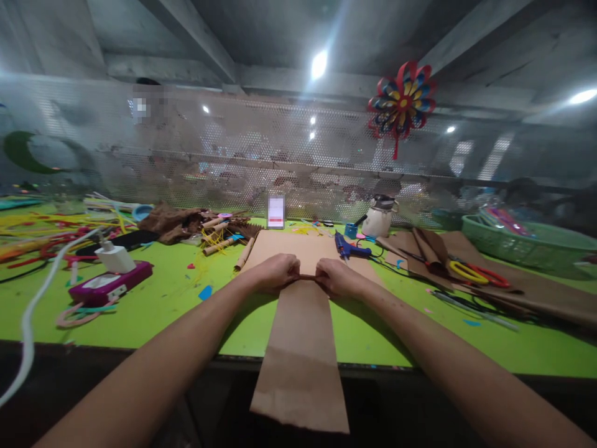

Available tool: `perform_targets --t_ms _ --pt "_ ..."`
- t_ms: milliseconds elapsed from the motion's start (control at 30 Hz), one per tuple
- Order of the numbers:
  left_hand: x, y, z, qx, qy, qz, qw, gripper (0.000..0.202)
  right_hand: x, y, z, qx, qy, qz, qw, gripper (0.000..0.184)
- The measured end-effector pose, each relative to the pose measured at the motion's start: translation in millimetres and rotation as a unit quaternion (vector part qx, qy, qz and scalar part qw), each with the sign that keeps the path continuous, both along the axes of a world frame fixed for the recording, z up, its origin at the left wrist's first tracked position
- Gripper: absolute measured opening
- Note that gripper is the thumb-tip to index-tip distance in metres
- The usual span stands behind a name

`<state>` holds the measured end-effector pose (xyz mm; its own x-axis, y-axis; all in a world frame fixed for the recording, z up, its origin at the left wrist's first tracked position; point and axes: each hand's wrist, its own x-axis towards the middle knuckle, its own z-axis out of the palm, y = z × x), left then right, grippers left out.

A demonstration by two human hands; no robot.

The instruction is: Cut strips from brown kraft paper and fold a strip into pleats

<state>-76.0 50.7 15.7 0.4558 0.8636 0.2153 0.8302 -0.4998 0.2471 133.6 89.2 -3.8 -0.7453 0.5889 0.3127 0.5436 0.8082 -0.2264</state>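
A long strip of brown kraft paper [305,348] runs from between my hands toward me and hangs over the table's front edge. At its far end the paper is folded or rolled into a narrow band. My left hand [278,272] is closed on the left end of that band, fingers curled. Gripping the right end is my right hand [336,275], also closed. Both hands rest over a larger flat sheet of brown paper [270,242] on the green table. A blue glue gun [351,247] lies just beyond my right hand.
Left are a purple power strip [112,283] with a white plug, a white cable [30,317] and rolled paper tubes [219,246]. Scissors with yellow and red handles [480,274] lie on brown paper at right, before a green basket [527,249]. A phone [276,211] stands behind.
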Motion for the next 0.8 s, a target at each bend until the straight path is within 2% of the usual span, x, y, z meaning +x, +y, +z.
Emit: perform_targets --t_ms 200,300,467,633,800 --pt "0 0 2.1 -0.003 0.025 0.003 1.000 0.015 -1 -8 4.6 0.066 -0.090 0.003 0.994 0.006" --pt "-2 1 0.4 -0.002 0.024 0.005 1.000 0.015 -3 -8 4.8 0.088 -0.098 -0.005 0.991 0.006" --pt "-3 0 0.0 -0.007 0.016 0.008 1.000 0.018 -10 -8 6.4 0.011 -0.010 -0.029 0.999 0.015" --pt "-2 -2 2.2 0.008 0.038 0.006 0.999 0.018 -15 -10 6.4 -0.085 0.052 -0.064 0.993 0.010" --pt "-4 -1 0.6 0.026 0.042 -0.015 0.999 0.018 -10 0 -1.6 -0.083 0.074 -0.028 0.993 0.005"
